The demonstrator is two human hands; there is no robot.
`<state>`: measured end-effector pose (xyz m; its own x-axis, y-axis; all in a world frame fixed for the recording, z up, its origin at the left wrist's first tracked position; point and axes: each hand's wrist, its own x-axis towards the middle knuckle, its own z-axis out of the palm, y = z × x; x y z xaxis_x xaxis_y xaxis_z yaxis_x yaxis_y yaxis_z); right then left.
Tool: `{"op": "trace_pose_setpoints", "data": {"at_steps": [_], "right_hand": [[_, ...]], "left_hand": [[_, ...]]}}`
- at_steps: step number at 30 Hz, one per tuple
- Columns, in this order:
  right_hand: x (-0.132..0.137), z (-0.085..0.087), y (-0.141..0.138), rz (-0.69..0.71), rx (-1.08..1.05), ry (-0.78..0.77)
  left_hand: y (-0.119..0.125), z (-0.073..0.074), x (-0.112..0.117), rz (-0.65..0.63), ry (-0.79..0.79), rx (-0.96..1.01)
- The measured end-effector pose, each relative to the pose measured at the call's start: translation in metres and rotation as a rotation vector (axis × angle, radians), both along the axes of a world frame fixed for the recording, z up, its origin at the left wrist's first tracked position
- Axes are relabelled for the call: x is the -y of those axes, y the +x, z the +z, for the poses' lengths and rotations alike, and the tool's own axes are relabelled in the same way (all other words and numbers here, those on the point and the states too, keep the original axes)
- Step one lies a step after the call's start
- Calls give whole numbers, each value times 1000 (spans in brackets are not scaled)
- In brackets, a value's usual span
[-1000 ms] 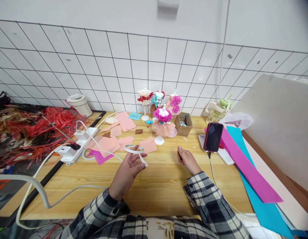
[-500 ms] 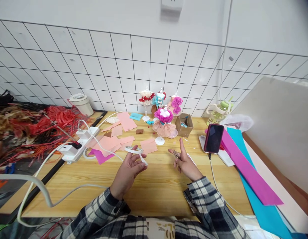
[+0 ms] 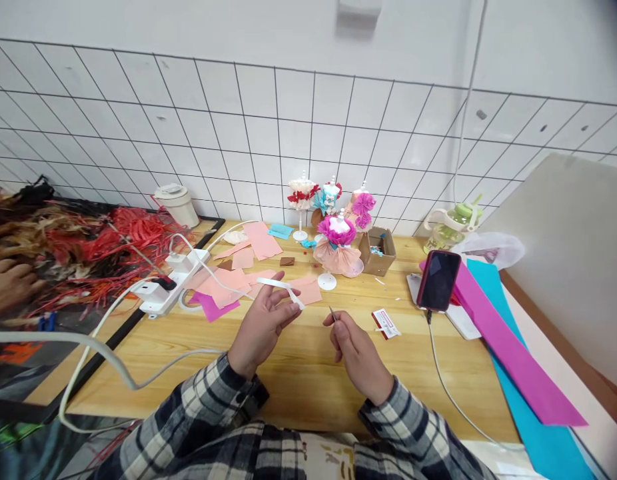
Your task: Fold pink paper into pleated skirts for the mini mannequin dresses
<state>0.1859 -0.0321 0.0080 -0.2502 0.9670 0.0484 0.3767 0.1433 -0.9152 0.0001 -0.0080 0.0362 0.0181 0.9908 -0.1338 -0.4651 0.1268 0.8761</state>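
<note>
So, call the gap between the two hands the middle of the dial, with 12 at the tiled wall (image 3: 268, 120). The left hand (image 3: 262, 327) is at 9 o'clock, its grip closed on a roll of white tape (image 3: 277, 283): the band sits up around the fingers and the loose end is pinched by the thumb, pointing to about 4. The right hand (image 3: 358, 353) is at 4, grip clenched round a small metal tool (image 3: 332, 313), mostly hidden with just a thin tip poking out toward 11. Both are up over the wooden tabletop (image 3: 298, 380), well apart from each other. A little card (image 3: 386, 323) lies at 3, and the phone (image 3: 439, 280) leans between 2 and 3. Peach paper pieces (image 3: 213, 285) overlap around 10, and a dress form in magenta and peach (image 3: 337, 250) stands upright between 12 and 1.
</note>
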Motion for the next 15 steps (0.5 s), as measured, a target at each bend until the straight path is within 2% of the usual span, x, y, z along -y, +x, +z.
{"op": "trace_pose_setpoints", "data": {"at_steps": [5,15], "right_hand": [[5,18,-13,75,97,100],[7,14,-14,69,152,73]], "left_hand": [[6,11,-1,-3,19,-18],[8,1,6,-30,36,-76]]}}
